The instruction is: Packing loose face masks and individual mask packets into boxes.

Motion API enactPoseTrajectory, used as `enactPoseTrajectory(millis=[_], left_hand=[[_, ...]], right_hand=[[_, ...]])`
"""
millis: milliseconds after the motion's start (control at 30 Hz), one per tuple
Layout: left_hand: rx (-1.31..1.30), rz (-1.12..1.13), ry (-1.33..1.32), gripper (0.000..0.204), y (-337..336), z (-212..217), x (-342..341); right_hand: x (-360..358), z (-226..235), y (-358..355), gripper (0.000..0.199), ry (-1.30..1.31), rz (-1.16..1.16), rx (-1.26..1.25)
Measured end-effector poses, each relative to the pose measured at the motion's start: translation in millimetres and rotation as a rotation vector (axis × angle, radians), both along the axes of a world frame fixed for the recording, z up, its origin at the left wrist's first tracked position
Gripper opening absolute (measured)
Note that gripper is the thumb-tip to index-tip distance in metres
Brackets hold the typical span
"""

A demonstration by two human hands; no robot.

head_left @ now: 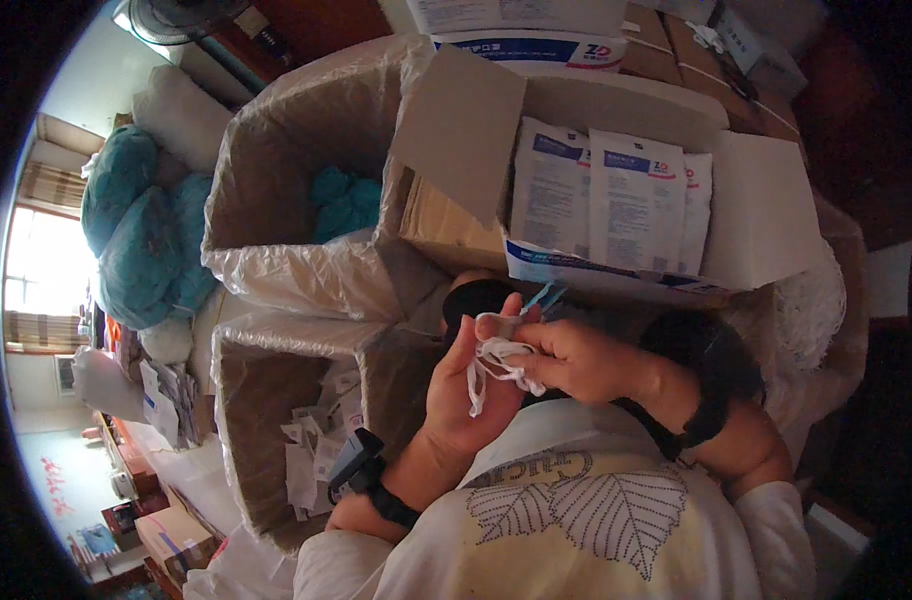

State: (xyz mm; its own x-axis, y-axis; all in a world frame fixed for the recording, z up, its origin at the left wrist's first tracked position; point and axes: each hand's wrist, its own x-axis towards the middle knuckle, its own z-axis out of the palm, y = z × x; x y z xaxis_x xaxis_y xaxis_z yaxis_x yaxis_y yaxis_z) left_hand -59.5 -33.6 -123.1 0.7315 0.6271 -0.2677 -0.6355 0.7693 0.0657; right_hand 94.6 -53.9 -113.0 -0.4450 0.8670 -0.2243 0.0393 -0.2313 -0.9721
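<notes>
A bundle of white elastic ear loops (506, 362) is gathered between my two hands in front of my chest. Past the fingertips pokes a narrow light-blue strip (548, 297), which looks like the edge of folded face masks; the rest is hidden by the fingers. My left hand (461, 390) is curled around the bundle, palm up, with one loop hanging over the palm. From the right, my right hand (581, 360) closes its fingers on the same loops. Just beyond stands an open carton (616, 285) of upright white-and-blue packets (636, 200).
To the left, a plastic-lined box (306, 262) contains teal bundles (346, 203). Nearer, another lined box (238, 400) holds white paper pieces (316, 450). Teal-filled bags (141, 240) are piled at far left. A white stringy bundle (811, 300) lies right of the carton.
</notes>
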Motion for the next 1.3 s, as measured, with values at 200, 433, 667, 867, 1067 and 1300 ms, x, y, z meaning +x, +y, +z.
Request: enactPoseTrajectory(millis=[200, 433, 667, 867, 1067, 1300], left_hand=[[-0.049, 0.05, 0.093, 0.045, -1.1, 2.8, 1.2], [0.166, -0.031, 0.28, 0.05, -4.1, -3.8, 2.6], [0.214, -0.013, 0.286, 0.04, -5.4, -4.1, -0.4], [0.177, 0.169, 0.435, 0.031, 17.4, -16.2, -28.7], [0.214, 0.124, 0.524, 0.031, 11.8, -13.9, -29.4], [0.041, 0.088, 0.436, 0.032, 7.2, -1.0, -19.0]], right_hand=[[8.4, 6.9, -1.3, 0.03, 0.109, 0.045, -0.088], [-14.3, 6.0, -1.9, 0.029, -0.231, -0.146, 0.288], [-11.1, -13.1, -12.4, 0.025, 0.128, -0.126, -0.011], [64.9, -60.4, -47.7, 0.026, 0.308, -0.42, -0.59], [68.6, -151.9, -60.8, 0.034, 0.213, -0.7, -0.796], [59.0, -106.5, -58.7, 0.057, -0.384, -0.488, 0.243]])
